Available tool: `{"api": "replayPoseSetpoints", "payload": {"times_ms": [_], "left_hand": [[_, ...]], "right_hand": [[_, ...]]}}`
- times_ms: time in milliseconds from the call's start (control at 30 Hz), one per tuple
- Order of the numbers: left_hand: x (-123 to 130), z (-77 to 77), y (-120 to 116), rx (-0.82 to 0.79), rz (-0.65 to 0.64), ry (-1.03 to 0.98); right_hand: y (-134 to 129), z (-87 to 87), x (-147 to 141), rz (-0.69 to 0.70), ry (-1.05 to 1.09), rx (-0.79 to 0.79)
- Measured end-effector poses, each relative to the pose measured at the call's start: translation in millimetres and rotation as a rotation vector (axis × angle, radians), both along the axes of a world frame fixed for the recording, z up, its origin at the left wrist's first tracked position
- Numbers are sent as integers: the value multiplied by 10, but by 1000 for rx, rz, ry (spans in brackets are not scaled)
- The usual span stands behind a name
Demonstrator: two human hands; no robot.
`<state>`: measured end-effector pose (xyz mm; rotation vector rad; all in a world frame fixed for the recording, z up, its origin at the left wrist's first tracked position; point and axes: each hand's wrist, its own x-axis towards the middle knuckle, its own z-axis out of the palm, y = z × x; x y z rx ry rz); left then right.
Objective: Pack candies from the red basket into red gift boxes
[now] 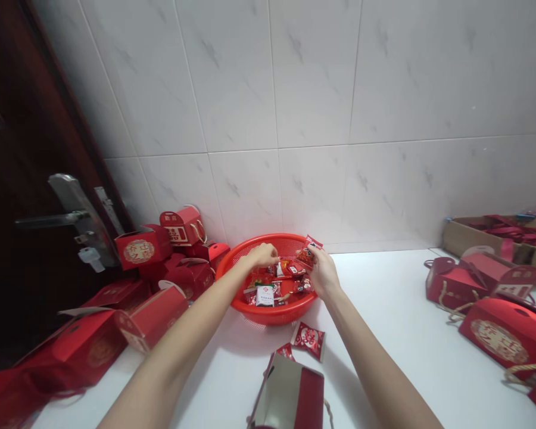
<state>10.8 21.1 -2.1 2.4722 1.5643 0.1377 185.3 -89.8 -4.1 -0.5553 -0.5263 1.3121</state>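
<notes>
A round red plastic basket [268, 320] holds several wrapped sweets and a small white packet [265, 296]. Over the basket's right rim, my right hand [325, 275] pinches a red sweet packet [307, 255] with a clear part. My left hand [262, 256] reaches over the basket's back left part with its fingers curled; whatever they hold, if anything, is hidden. In front of the basket lies a red wrapped sweet [308, 340] with a pale printed character, and part of another red packet [286, 351]. Nearest to me stands an opened red gift box [310, 396] with a rope handle.
Several red gift boxes [138, 249] are heaped at the left beside a dark door [9, 179] with a metal handle. More red boxes [500, 336] stand at the right, near a cardboard box [460, 241] of red ribbons. Behind the white table [384, 286] rises a tiled wall.
</notes>
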Motion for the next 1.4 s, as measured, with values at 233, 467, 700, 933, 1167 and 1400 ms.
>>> {"api": "replayPoseSetpoints", "payload": {"times_ms": [233,467,700,933,1167,1400], "left_hand": [[-34,-240,241,-41,37,-65],[-133,-368,269,-131,63,-31],[-156,-265,223,-107,113,-91],[-165,-117,120,-35,104,-397],[-122,-82,155,-62,45,-691],[-147,-98,157,-110,44,-786]], "right_hand": [[12,-14,2,18,0,38],[42,-51,1,-4,-2,48],[43,-63,3,-3,2,28],[38,-68,12,25,-29,45],[35,-53,30,50,-18,28],[37,-56,11,36,-21,42]]}}
